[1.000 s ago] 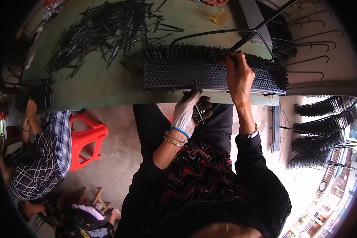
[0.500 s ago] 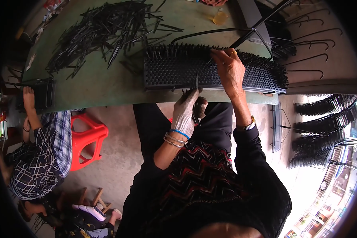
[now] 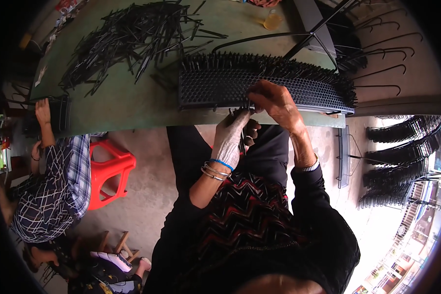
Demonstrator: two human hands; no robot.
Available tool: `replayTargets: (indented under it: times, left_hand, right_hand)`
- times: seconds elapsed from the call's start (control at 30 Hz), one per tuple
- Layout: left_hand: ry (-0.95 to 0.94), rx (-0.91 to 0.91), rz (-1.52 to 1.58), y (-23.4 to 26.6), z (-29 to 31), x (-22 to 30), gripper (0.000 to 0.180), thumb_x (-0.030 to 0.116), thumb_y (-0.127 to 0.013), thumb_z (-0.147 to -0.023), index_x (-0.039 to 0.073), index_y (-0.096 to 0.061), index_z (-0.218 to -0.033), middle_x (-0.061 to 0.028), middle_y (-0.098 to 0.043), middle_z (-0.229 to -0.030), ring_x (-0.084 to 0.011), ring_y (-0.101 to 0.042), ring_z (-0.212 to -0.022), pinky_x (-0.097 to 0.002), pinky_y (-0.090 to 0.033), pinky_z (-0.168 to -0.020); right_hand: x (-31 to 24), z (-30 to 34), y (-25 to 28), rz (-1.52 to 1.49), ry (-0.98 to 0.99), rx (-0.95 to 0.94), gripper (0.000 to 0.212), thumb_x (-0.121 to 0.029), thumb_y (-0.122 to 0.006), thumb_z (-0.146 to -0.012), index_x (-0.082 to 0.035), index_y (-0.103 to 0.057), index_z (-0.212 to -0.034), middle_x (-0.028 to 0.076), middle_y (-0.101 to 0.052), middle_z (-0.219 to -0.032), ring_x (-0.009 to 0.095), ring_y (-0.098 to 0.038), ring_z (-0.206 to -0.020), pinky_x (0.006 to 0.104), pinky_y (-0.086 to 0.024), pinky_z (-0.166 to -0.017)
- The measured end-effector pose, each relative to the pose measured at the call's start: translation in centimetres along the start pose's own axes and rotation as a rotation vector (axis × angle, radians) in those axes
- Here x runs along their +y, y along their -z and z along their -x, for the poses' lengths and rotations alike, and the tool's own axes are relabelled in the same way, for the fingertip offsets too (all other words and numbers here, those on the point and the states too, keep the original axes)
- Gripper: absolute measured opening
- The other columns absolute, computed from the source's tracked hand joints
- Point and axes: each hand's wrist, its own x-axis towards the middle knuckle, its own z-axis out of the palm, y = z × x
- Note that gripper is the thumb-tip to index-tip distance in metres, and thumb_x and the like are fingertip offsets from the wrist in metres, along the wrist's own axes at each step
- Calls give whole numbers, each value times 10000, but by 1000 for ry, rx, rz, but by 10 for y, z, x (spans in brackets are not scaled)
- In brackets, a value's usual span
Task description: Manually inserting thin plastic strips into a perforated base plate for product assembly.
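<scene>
At frame centre: one perforated black rack [image 3: 259, 90] | right hand [image 3: 275, 99] pinched a rod at its edge | left hand [image 3: 232, 137] gripped a rod bundle [image 3: 242, 139] | upper left: one rod pile [image 3: 132, 34], uncountable

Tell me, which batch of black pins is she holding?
The small bundle in her left hand below the table edge, not the loose heap on the green table.

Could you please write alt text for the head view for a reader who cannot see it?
The right hand presses on a black perforated panel on a green table, while the left hand grips thin black sticks below its edge.
</scene>
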Motion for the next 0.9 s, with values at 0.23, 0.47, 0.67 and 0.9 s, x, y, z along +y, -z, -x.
replayTargets:
  times: [0.23, 0.47, 0.67, 0.9]
  left_hand:
    - [-21, 24, 1, 0, -3, -2, 227, 261, -656, -899, 48, -631, -975, -56, -660, -746, -94, -588, -546, -202, -423, -428]
    - [-59, 88, -4, -4, -5, -2, 162, 206, -641, -915, 49, -608, -939, -69, -649, -736, -81, -550, -515, -183, -363, -396]
    - [-96, 105, -14, -1, -12, -1, 123, 172, -641, -913, 57, -597, -916, -74, -642, -726, -57, -520, -495, -154, -301, -375]
    - [-159, 88, -181, 2, -12, 2, 177, 236, -602, -937, 60, -612, -943, -84, -689, -795, -108, -641, -601, -191, -372, -395]
  right_hand:
    - [-6, 6, 2, -12, -11, 3, 170, -59, -606, -888, 54, -639, -1011, 80, -639, -794, 113, -607, -703, 251, -499, -659]
    - [-8, 4, 1, 18, -53, 3, 168, -68, -611, -893, 60, -622, -1002, 91, -648, -805, 125, -627, -712, 257, -510, -664]
    - [-3, -2, 1, -32, -64, -1, 143, -51, -620, -883, 61, -603, -970, 100, -653, -814, 141, -648, -708, 275, -519, -656]
    - [-1, -2, 1, -111, -89, -22, 144, -31, -610, -883, 67, -599, -988, 110, -658, -839, 160, -664, -706, 282, -531, -657]
